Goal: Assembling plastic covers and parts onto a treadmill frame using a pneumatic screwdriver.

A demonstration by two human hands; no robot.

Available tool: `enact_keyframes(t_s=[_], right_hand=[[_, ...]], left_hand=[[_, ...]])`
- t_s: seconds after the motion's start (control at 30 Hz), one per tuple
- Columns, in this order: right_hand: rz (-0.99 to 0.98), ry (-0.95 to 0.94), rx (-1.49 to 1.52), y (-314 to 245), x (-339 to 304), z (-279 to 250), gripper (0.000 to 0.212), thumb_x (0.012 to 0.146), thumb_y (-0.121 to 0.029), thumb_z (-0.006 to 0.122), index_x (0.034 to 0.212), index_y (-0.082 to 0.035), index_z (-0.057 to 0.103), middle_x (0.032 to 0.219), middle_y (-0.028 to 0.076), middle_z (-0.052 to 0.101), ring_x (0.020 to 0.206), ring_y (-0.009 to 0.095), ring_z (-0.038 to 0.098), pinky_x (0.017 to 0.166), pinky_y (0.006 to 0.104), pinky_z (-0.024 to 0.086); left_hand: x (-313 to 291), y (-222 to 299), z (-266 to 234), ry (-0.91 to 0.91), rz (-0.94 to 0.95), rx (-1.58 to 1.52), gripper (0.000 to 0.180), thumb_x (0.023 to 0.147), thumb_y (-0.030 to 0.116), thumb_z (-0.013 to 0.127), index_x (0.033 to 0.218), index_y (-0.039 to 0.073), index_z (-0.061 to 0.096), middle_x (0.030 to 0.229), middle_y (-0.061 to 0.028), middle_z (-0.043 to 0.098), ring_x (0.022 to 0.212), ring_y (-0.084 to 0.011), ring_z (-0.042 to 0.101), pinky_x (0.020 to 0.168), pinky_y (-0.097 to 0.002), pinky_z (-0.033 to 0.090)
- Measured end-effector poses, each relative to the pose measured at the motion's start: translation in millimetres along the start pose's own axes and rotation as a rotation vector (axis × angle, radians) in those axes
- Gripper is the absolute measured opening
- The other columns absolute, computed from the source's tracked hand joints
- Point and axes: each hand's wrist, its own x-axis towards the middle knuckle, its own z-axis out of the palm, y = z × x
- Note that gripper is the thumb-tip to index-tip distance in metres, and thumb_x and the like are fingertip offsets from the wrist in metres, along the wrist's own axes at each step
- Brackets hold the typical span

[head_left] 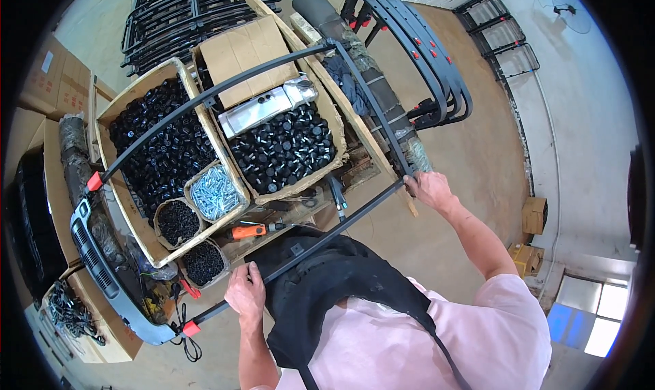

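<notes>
A large black tubular metal frame (361,211) lies across the work area in front of me, with a grey-and-black slotted console (102,267) at its left end and red pieces at the joints. My left hand (245,291) is closed round the near tube, close to my body. At the right corner of the frame, my right hand (431,189) is closed on the tube, fingers partly hidden behind it. Under the frame, an orange-and-black power tool (249,231) lies beside the parts boxes. A second, dark tool (336,196) sits near the middle of the near tube.
Cardboard boxes hold black caps (164,141), black threaded knobs (283,148), silver bolts (215,192) and small black screws (177,221). A silver box-shaped part (263,108) rests on the knobs. Black curved frames (409,42) stand at the far right. A box of cables (68,311) is at left.
</notes>
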Motion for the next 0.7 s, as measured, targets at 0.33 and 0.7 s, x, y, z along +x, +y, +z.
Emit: enact_keyframes(t_s=[0.33, 0.7], right_hand=[[0.02, 0.079, 0.206, 11.5, 5.3, 25.6, 0.041, 0.103, -0.035, 0.064, 0.122, -0.001, 0.049, 0.093, 0.028, 0.074, 0.095, 0.049, 0.071, 0.087, 0.0565, 0.055], [0.004, -0.056, 0.072, 6.6, -2.8, 5.4, 0.044, 0.098, -0.035, 0.065, 0.119, 0.002, 0.052, 0.089, 0.025, 0.075, 0.093, 0.046, 0.073, 0.085, 0.0548, 0.057]], left_hand=[[1.6, -1.0, 0.7, 0.004, 0.008, -0.01, 0.022, 0.102, 0.027, 0.068, 0.098, 0.008, 0.077, 0.092, -0.0115, 0.075, 0.084, -0.035, 0.073, 0.071, -0.0467, 0.057], [0.3, -4.0, 1.7, -0.022, 0.009, 0.002, 0.022, 0.102, 0.027, 0.068, 0.097, 0.008, 0.077, 0.091, -0.0117, 0.075, 0.082, -0.0351, 0.072, 0.071, -0.0469, 0.057]])
